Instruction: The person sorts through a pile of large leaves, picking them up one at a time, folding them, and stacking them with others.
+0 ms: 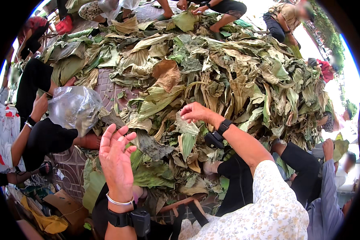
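My left hand [118, 160] is raised in front of me, palm up and fingers spread, with nothing in it. A white bracelet and a black wrist device circle that wrist. My right hand [201, 113] reaches forward over the pile, its fingers loosely bent downward and their tips a little apart; I see nothing held in it. Just below its fingertips is a pale grey-green leaf [186, 127]; whether they touch is unclear. A big heap of dried leaves [232, 84], brown and dull green, spreads before both hands. Greener broad leaves [154, 174] lie near my left hand.
At the left a person's hand [40, 106] is beside a clear plastic bag [76, 108] of contents I cannot make out. Other people sit around the heap, one at right holding a leaf [340, 149]. Patterned paving [70, 170] shows at left, near cardboard [66, 206].
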Motion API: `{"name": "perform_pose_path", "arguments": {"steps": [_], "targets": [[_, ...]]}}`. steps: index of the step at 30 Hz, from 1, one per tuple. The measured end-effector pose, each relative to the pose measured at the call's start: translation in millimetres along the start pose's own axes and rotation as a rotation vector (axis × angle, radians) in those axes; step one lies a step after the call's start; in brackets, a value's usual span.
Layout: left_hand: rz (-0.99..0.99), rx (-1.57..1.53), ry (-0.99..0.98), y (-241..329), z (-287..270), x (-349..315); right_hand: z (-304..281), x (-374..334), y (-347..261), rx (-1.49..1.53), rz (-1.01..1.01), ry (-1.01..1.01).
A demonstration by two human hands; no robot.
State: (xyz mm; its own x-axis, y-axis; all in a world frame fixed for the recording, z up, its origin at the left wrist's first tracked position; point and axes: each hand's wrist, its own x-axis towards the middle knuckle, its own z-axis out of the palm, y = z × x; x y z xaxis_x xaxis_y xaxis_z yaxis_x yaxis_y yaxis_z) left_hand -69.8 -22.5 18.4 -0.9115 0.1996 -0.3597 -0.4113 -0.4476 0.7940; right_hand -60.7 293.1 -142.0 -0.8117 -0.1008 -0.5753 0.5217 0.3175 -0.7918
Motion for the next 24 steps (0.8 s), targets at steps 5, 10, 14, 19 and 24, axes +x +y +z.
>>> {"name": "perform_pose_path", "arguments": {"steps": [5, 10, 14, 19, 24], "targets": [[-0.016, 0.023, 0.019, -1.9, 3.8, 0.4, 31.5, 72.0, 22.3, -0.241, -0.232, 0.746], [-0.012, 0.066, 0.007, -5.9, 3.4, 0.2, 17.0, 117.9, 5.2, -0.513, 0.027, 0.728], [-0.024, 0.063, 0.001, -6.2, 4.2, -0.1, 43.9, 90.6, 32.4, -0.693, -0.207, 0.399], [-0.053, 0.074, -0.009, -14.7, 4.6, -6.5, 60.1, 12.8, -7.5, -0.332, -0.139, 0.389], [-0.197, 0.100, -0.151, -48.5, 9.9, -15.1, 23.8, -39.7, -53.7, 0.180, -0.235, 0.592]]}}
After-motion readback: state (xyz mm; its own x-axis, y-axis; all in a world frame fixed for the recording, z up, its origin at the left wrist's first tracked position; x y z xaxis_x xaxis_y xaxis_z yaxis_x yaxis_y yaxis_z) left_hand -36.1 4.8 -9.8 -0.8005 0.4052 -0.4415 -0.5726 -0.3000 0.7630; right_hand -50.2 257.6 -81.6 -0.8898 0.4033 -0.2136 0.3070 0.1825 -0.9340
